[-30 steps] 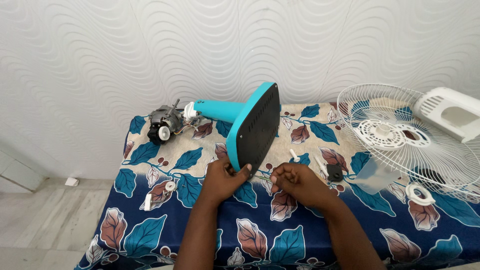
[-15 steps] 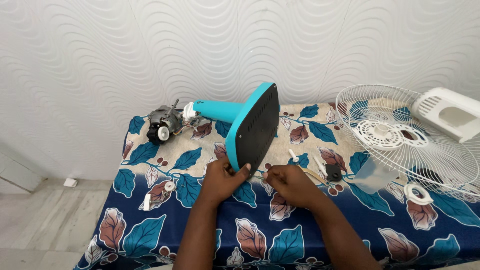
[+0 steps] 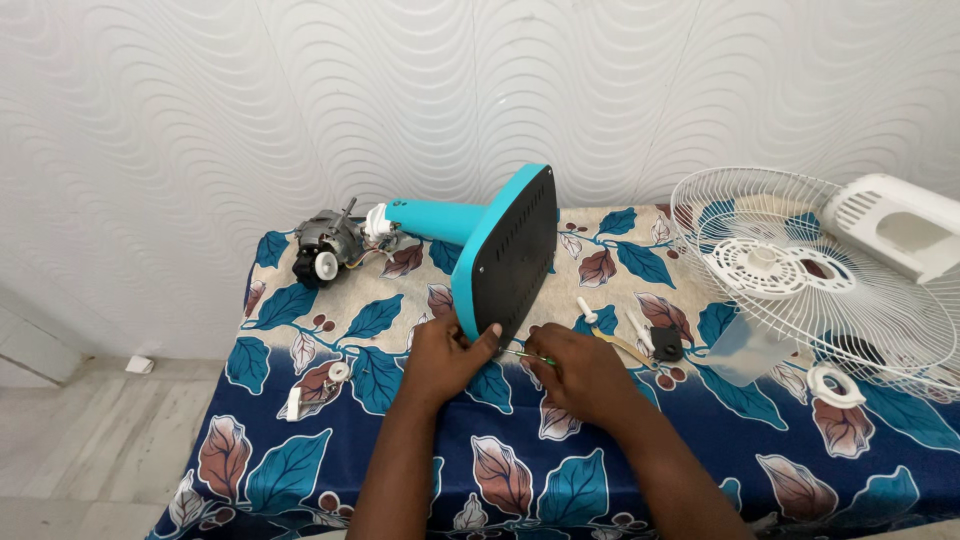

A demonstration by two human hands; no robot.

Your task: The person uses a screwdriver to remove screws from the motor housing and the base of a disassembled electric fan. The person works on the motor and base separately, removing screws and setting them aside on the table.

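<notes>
Centre of frame: turquoise plastic fan stand with black flat underside [image 3: 505,250] lies tipped on its side on a table covered in blue-and-beige leaf-print cloth [image 3: 330,440], its neck pointing toward upper left. Left hand [image 3: 445,355] grips the lower edge of the base, fingers curled round the rim, thumb on the black face. Right hand [image 3: 580,375] just beside it, fingers closed on a thin green-handled screwdriver [image 3: 530,354] whose tip points at the base edge. Grey electric motor with wires [image 3: 325,248] at the neck's end, upper left. White wire fan grille [image 3: 800,270] at right, white plastic housing [image 3: 900,225] behind it. Small white parts and a black piece [image 3: 665,343] lie near the right hand. White wavy-textured wall [image 3: 200,120] behind.
</notes>
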